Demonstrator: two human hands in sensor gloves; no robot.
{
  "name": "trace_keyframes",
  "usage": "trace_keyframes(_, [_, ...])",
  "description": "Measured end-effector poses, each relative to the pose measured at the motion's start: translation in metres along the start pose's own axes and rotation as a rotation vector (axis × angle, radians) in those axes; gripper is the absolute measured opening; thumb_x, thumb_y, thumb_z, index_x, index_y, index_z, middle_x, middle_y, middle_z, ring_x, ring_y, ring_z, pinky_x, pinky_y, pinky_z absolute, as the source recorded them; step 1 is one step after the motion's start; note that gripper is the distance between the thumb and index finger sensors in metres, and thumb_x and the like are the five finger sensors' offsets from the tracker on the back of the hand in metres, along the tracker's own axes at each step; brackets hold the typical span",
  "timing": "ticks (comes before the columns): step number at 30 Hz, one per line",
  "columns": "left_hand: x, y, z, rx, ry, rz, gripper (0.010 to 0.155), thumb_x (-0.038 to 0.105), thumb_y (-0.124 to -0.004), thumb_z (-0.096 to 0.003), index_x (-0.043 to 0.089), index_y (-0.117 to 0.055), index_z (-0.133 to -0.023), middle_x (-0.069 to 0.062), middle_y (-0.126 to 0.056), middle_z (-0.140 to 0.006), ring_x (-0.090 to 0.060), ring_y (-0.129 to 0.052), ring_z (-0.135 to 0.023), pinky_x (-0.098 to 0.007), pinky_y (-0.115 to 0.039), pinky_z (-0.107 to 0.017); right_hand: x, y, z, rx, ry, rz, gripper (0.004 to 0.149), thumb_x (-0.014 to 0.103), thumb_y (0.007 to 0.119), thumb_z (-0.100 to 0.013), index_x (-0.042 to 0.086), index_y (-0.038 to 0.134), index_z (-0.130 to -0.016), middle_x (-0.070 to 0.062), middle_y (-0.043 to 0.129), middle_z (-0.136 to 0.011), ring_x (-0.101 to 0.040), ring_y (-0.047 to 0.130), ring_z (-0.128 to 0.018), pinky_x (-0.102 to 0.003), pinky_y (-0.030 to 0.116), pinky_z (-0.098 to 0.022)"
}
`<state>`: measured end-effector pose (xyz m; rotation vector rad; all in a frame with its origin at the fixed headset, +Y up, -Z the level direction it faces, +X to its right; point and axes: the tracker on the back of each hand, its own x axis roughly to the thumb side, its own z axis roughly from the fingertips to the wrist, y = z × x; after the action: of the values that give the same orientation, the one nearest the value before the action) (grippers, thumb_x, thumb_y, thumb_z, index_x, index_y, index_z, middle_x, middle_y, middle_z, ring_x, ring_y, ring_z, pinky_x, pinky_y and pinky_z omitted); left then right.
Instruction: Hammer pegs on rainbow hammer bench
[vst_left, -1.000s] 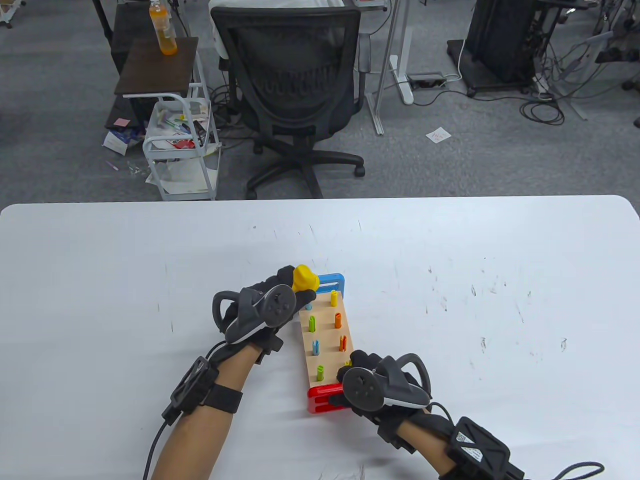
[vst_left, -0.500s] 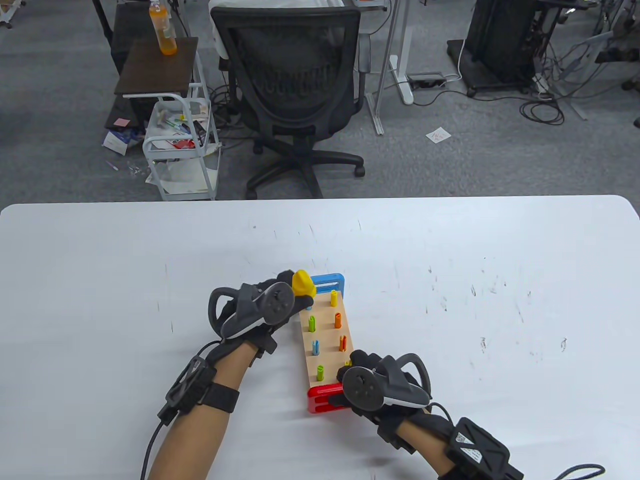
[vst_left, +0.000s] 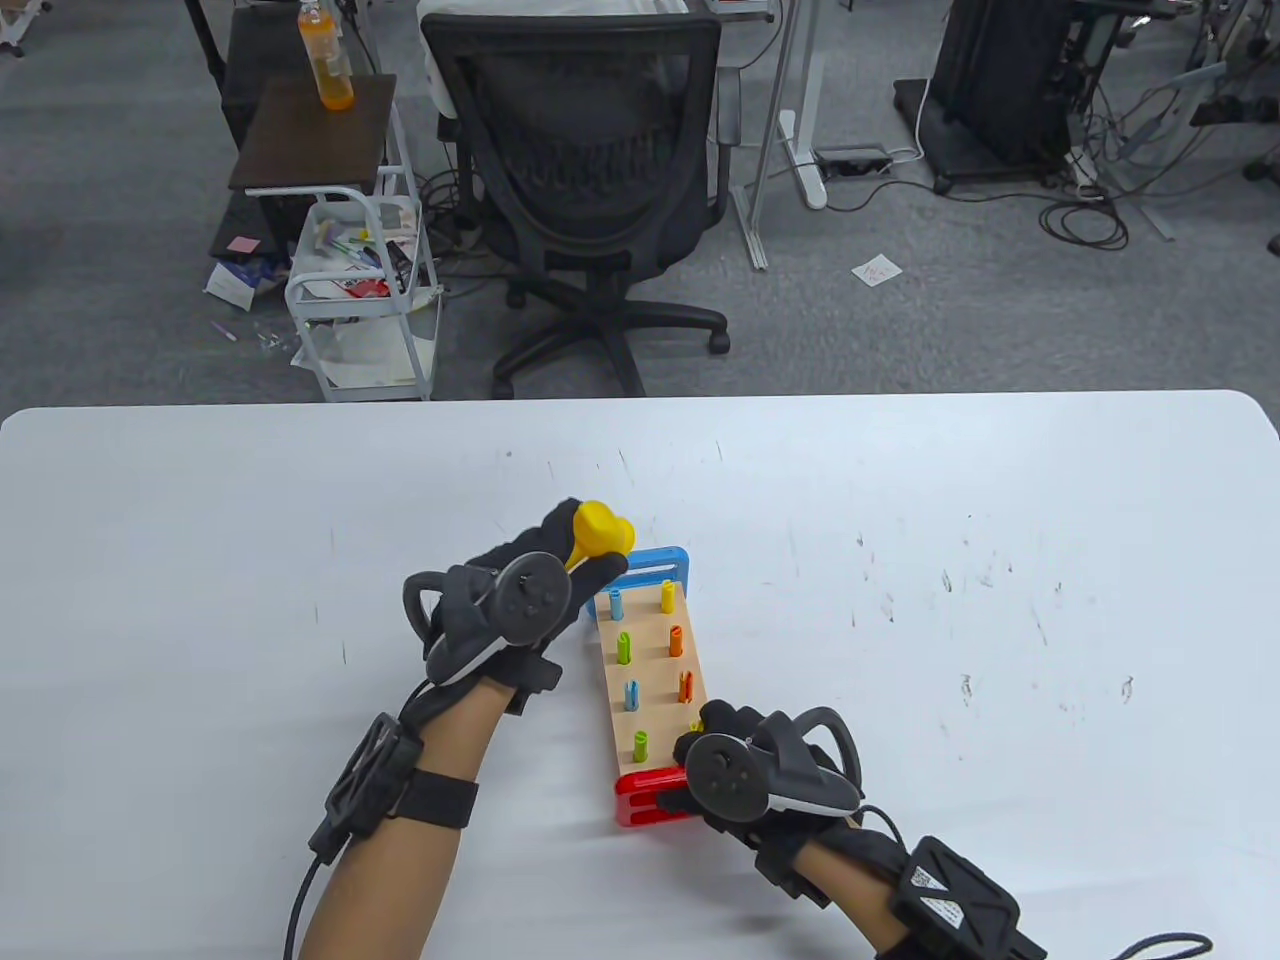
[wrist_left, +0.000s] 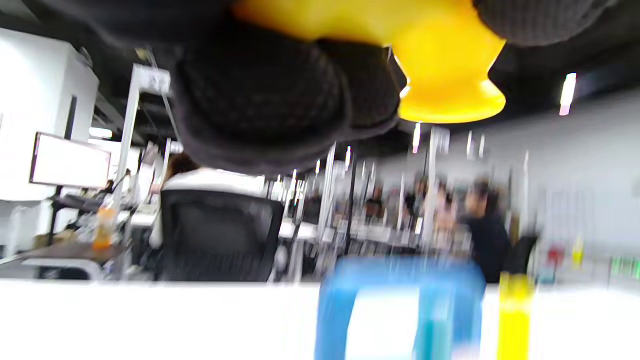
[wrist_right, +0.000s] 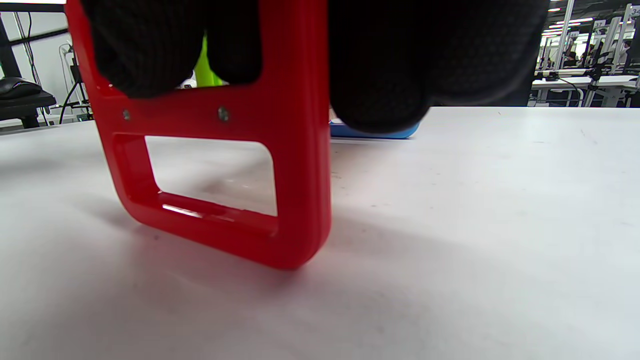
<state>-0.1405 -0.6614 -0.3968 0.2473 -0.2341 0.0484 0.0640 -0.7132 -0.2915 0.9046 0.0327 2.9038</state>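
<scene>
The hammer bench (vst_left: 655, 680) is a wooden board with a blue end leg (vst_left: 655, 565) at the far end and a red end leg (vst_left: 650, 798) at the near end. Several coloured pegs stand up from it, among them a light blue peg (vst_left: 617, 604) and a yellow peg (vst_left: 667, 596) at the far end. My left hand (vst_left: 560, 560) grips a yellow toy hammer (vst_left: 598, 530), raised above the bench's far left corner; its head shows in the left wrist view (wrist_left: 445, 75). My right hand (vst_left: 720, 745) holds the bench at its red end leg (wrist_right: 210, 150).
The bench stands on a white table (vst_left: 200, 560) with scuff marks. Beyond the far edge are a black office chair (vst_left: 590, 180) and a small white cart (vst_left: 360, 290).
My left hand has lifted the yellow hammer up and slightly left, off the far left peg, which now shows. My right hand and the bench have not moved.
</scene>
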Motion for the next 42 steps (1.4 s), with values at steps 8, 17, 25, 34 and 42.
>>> trace_keyframes(8, [0.004, 0.034, 0.003, 0.14, 0.01, 0.08, 0.075, 0.075, -0.062, -0.045, 0.031, -0.072, -0.104, 0.004, -0.105, -0.061, -0.016, -0.113, -0.03, -0.024, -0.093, -0.015, 0.0, 0.0, 0.0, -0.002, 0.0, 0.002, 0.038, 0.05, 0.077, -0.052, 0.017, 0.084, -0.069, -0.02, 0.081, -0.079, -0.035, 0.093, -0.057, -0.055, 0.08, -0.05])
trace_keyframes(17, [0.002, 0.022, -0.003, 0.116, 0.08, 0.146, 0.075, 0.075, -0.063, -0.0453, 0.031, -0.072, -0.105, 0.003, -0.105, -0.061, -0.018, -0.112, -0.031, -0.026, -0.093, -0.016, 0.0, 0.0, 0.0, 0.006, 0.001, 0.004, 0.038, 0.05, 0.077, -0.052, 0.017, 0.084, -0.069, -0.02, 0.08, -0.079, -0.036, 0.093, -0.058, -0.056, 0.08, -0.05])
trace_keyframes(25, [0.005, 0.0, -0.002, 0.074, 0.089, 0.057, 0.074, 0.076, -0.065, -0.0442, 0.033, -0.074, -0.103, 0.005, -0.105, -0.061, -0.016, -0.113, -0.032, -0.026, -0.093, -0.017, 0.0, 0.0, -0.001, 0.011, 0.003, 0.003, 0.038, 0.05, 0.077, -0.052, 0.016, 0.084, -0.069, -0.02, 0.08, -0.079, -0.036, 0.093, -0.058, -0.056, 0.08, -0.05])
trace_keyframes(34, [0.003, 0.03, -0.004, 0.187, 0.115, 0.156, 0.074, 0.077, -0.066, -0.0441, 0.034, -0.074, -0.104, 0.004, -0.105, -0.061, -0.017, -0.113, -0.033, -0.026, -0.094, -0.018, 0.0, 0.0, -0.001, 0.009, 0.001, 0.003, 0.038, 0.05, 0.077, -0.052, 0.016, 0.084, -0.069, -0.02, 0.081, -0.079, -0.036, 0.093, -0.058, -0.056, 0.08, -0.05])
trace_keyframes(42, [0.003, -0.015, 0.0, 0.025, 0.102, 0.103, 0.075, 0.076, -0.065, -0.0426, 0.033, -0.075, -0.103, 0.004, -0.105, -0.06, -0.018, -0.112, -0.031, -0.028, -0.093, -0.018, 0.0, 0.0, -0.001, 0.008, -0.002, 0.004, 0.038, 0.05, 0.077, -0.052, 0.016, 0.084, -0.069, -0.02, 0.081, -0.079, -0.036, 0.093, -0.058, -0.056, 0.08, -0.05])
